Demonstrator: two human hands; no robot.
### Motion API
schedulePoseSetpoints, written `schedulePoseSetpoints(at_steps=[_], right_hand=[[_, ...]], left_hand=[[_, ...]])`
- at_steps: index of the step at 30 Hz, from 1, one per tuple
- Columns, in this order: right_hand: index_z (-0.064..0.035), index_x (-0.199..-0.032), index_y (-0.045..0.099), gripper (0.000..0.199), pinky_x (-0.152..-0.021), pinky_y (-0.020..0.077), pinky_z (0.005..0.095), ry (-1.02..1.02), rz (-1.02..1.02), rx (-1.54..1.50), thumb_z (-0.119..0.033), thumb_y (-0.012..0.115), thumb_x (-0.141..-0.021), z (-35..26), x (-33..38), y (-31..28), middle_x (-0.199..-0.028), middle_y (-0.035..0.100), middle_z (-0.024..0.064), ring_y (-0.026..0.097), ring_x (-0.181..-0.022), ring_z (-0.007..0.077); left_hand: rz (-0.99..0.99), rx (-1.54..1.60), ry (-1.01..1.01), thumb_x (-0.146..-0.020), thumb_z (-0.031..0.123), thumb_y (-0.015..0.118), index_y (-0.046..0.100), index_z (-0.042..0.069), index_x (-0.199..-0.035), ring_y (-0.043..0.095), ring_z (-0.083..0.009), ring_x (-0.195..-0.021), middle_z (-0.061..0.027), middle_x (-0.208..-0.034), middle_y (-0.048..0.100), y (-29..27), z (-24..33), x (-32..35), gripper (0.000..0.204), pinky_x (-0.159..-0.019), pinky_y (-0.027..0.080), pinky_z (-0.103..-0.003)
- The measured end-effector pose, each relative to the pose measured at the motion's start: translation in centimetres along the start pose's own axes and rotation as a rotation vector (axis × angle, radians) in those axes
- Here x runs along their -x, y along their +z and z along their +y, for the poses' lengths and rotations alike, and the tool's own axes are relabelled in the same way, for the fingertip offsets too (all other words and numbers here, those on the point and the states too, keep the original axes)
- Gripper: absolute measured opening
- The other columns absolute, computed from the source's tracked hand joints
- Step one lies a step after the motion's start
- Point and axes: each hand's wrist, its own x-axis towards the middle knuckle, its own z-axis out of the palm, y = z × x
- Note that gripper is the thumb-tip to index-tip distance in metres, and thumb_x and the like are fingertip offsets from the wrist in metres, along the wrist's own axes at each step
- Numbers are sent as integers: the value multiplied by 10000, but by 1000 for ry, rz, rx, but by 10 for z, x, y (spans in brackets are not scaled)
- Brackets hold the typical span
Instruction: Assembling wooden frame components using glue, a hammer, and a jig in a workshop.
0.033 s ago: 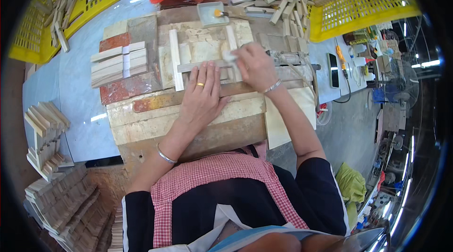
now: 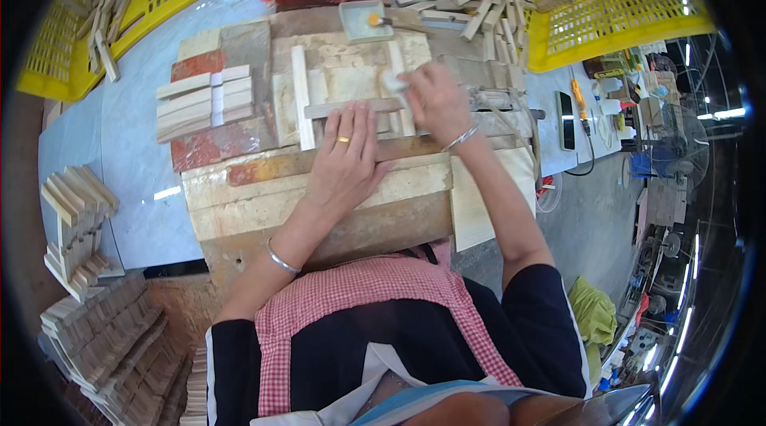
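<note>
The left hand (image 2: 345,156) lies flat and open, pinning a grey wooden strip (image 2: 351,108) at the bench's 12 o'clock side, while the right hand (image 2: 429,99) is curled around a whitish pad (image 2: 391,80); the strip looks light, stiff, probably best gripped mid-length.

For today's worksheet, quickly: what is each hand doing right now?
Left hand: open, flat on a wooden strip.
Right hand: closed on a small white thing; what it is cannot be told.
</note>
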Motion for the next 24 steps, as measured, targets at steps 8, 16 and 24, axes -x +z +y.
schedulePoseSetpoints(at_steps=[8, 16, 24], right_hand=[[-126, -876, 640, 139, -600, 506, 363, -264, -104, -183, -149, 681, -745, -88, -57, 38, -840, 551, 53, 588, -763, 239], [-87, -934, 657, 146, -679, 490, 367, 5, 111, -134, -121, 647, -792, -43, -55, 10, -861, 591, 94, 600, -799, 277], [-102, -1008, 657, 217, -693, 491, 391, 485, 63, 93, -191, 631, -813, 28, 150, -83, -866, 598, 119, 596, -805, 306]], left_hand=[[-141, 155, -75, -787, 334, 637, 537, -78, -1150, 488, -383, -1157, -247, -1164, 533, 13, 5, 23, 558, -1071, 321, -484], [49, 51, 20, -790, 321, 643, 511, -73, -1204, 481, -372, -1178, -241, -1181, 532, 1, -5, 5, 586, -1090, 303, -465], [-41, 67, 49, -775, 144, 597, 590, 15, -849, 554, -293, -846, -142, -876, 560, -12, -36, -52, 149, -750, 419, -408]])
